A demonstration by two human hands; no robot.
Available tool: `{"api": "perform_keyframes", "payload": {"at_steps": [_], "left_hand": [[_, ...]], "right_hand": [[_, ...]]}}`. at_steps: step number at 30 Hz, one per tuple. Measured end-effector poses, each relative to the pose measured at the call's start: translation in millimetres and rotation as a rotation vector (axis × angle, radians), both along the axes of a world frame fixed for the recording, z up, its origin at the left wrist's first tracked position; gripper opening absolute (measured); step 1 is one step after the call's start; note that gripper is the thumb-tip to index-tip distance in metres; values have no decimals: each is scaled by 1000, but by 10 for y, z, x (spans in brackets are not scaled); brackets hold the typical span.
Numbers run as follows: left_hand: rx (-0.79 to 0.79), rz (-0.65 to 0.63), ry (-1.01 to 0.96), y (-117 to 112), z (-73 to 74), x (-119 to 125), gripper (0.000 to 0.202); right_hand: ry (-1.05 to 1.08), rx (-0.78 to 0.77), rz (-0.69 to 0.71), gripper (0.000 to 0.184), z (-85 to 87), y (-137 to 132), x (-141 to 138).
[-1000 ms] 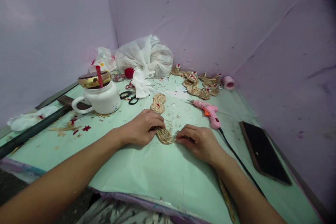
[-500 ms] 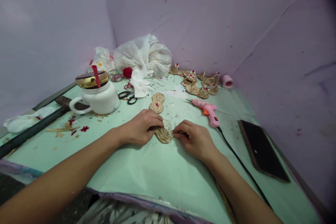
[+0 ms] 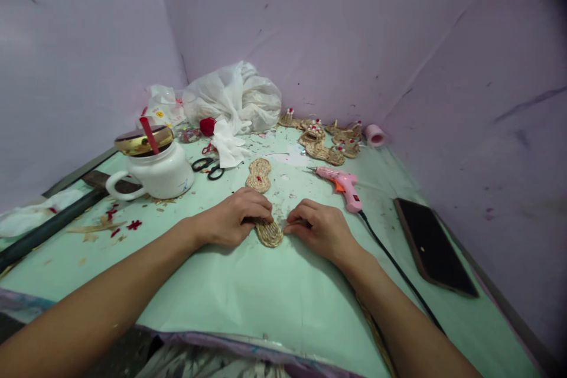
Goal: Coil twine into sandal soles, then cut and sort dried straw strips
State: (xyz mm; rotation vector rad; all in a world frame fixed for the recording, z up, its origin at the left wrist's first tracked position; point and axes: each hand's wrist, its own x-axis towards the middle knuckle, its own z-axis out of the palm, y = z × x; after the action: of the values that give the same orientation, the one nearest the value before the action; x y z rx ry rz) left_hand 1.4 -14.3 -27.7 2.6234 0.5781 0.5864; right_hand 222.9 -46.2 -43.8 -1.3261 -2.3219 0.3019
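Your right hand has closed in on the coiled straw sole, which your left hand pins to the table; right grip pinched narrow, contents unclear. Slack left pressure could loosen the coil.

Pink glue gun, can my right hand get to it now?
Probably yes: the glue gun lies close beyond your right hand and nothing seems to stand between, though that hand is at the woven sole.

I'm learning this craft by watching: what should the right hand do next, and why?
Probably press in along the rim of the woven piece: the right hand sits right beside that edge, while the left hand holds the piece.
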Motion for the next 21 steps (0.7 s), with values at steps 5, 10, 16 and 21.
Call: {"api": "perform_keyframes", "payload": {"at_steps": [5, 10, 16, 21], "left_hand": [[137, 49, 32, -21, 25, 49, 40], [74, 182, 69, -110, 132, 35, 48], [222, 313, 70, -86, 64, 67, 43], [473, 472, 262, -224, 69, 174, 17]], "right_hand": [[15, -63, 59, 11, 19, -2, 0], [40, -106, 46, 10, 41, -34, -20], [42, -117, 27, 10, 32, -34, -38], [42, -122, 17, 9, 34, -31, -43]]}}
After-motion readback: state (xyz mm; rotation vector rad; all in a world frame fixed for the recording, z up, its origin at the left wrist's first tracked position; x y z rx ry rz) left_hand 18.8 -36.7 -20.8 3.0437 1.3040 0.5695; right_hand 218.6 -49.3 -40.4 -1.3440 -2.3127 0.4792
